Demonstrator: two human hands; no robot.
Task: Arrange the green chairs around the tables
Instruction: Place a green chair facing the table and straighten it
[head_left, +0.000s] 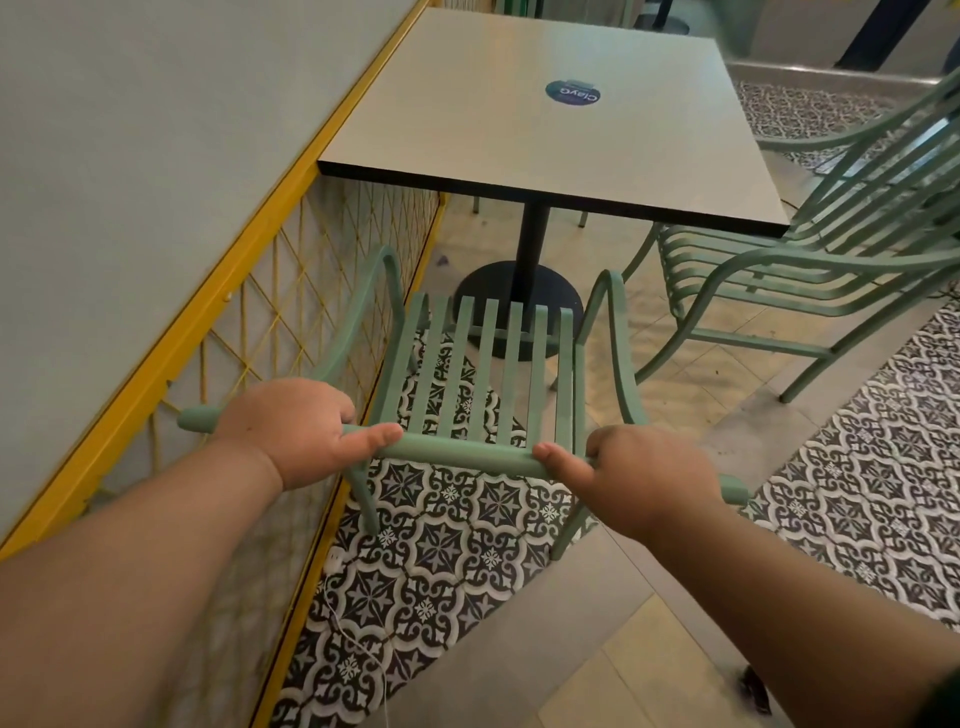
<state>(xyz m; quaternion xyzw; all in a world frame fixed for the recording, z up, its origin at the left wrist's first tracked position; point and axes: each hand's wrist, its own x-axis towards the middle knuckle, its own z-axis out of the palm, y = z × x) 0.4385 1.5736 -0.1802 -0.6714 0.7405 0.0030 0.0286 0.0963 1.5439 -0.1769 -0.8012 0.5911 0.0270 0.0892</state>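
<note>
At the near edge of a square pale-grey bench (519, 130) on a black pedestal, a green slatted metal chair (462, 451) faces the bench with its seat short of the top, just beside a yellow-framed mesh partition (311, 270). Both hands clasp its top back rail: the left hand (291, 431) and the right hand (641, 480) curl round it, thumbs lying along the rail. I cannot tell whether its legs touch the patterned tile floor (441, 545). By my judgement this chair is nearly placed but not tucked in, and a nested stack of green chairs (831, 249) at the bench's right side waits to be set out. No container shows; the bench top bears only a round blue sticker (573, 93)
</note>
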